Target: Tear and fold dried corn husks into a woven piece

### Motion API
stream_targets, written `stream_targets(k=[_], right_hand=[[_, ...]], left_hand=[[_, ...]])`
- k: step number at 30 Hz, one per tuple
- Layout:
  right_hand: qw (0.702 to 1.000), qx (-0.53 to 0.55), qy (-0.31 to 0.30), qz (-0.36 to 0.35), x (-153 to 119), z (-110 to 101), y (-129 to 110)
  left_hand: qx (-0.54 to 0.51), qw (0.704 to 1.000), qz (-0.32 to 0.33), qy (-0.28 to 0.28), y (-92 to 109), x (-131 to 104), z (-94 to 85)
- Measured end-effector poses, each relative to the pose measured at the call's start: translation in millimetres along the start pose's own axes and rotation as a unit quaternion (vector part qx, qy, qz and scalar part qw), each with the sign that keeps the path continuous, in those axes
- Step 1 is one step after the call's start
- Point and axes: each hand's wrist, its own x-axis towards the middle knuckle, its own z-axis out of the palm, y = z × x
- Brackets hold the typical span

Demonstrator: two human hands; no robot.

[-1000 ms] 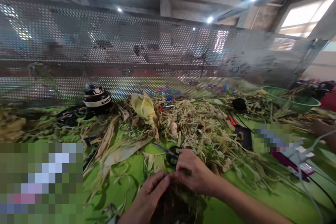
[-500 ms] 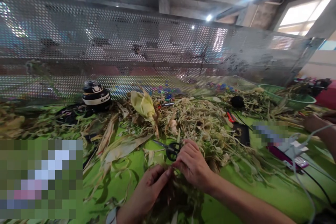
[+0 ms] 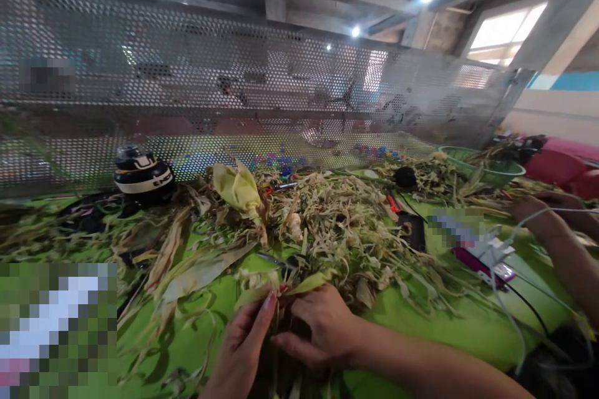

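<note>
My left hand point(image 3: 246, 340) pinches a pale green corn husk strip point(image 3: 311, 282) between thumb and fingers. The strip's other end sticks out to the right, above my right hand point(image 3: 322, 324). That hand's fingers are curled in against the husk at the pinch, its thumb lower down; their tips are partly hidden. Just beyond the husk lie scissors point(image 3: 269, 258), their dark handles partly covered. A heap of shredded dry husk strips point(image 3: 341, 212) lies past my hands. A broad folded husk point(image 3: 238, 186) stands out at its left side, and long husk leaves point(image 3: 201, 274) lie left of the scissors.
A black-and-white bottle point(image 3: 143, 174) stands at the back left, before a perforated metal screen point(image 3: 281, 112). To the right are a dark phone-like slab point(image 3: 412, 230), a magenta device with white cables point(image 3: 484, 262), a green basket point(image 3: 505, 173) and another person's arm point(image 3: 552, 237).
My hands have lifted slightly and shifted left in view, and the pale husk strip now shows between them. The scissors' handles are more covered. The whole view has turned a little right.
</note>
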Motion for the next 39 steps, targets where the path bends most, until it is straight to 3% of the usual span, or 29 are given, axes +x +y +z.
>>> stream_targets(k=[3,6,9,13,20,26,34,37,39], right_hand=[[0.988,0.137,-0.025,0.062,1.3,3.7,-1.8],[0.954,0.27,-0.045,0.127,0.8,1.7,-2.2],[0.925,0.335,-0.056,0.171,-1.0,-2.2,0.0],[0.908,0.364,-0.064,0.198,-0.8,-2.0,1.7],[0.897,0.38,-0.038,0.222,4.7,-0.5,0.4],[0.846,0.457,-0.076,0.264,1.4,-6.2,9.1],[0.874,0.421,-0.054,0.238,4.8,0.9,4.2],[0.863,0.437,-0.066,0.243,4.6,-1.7,5.8],[0.84,0.469,-0.086,0.259,3.4,-3.8,7.7]], left_hand=[[-0.006,1.0,-0.007,-0.022,-1.6,-0.7,0.3],[0.0,0.999,-0.013,-0.031,-3.8,0.7,-1.7],[0.003,0.999,-0.01,-0.046,-6.6,4.1,-3.5],[-0.025,0.997,-0.011,-0.074,-9.5,8.0,-2.1],[-0.057,0.996,-0.005,-0.072,-6.6,6.2,0.1],[-0.077,0.994,0.001,-0.076,-3.6,7.1,1.1],[-0.142,0.989,-0.018,-0.029,-9.8,8.4,2.9],[-0.15,0.986,-0.034,-0.059,-7.6,6.4,2.8],[-0.159,0.981,-0.05,-0.097,-5.5,5.6,2.9]])
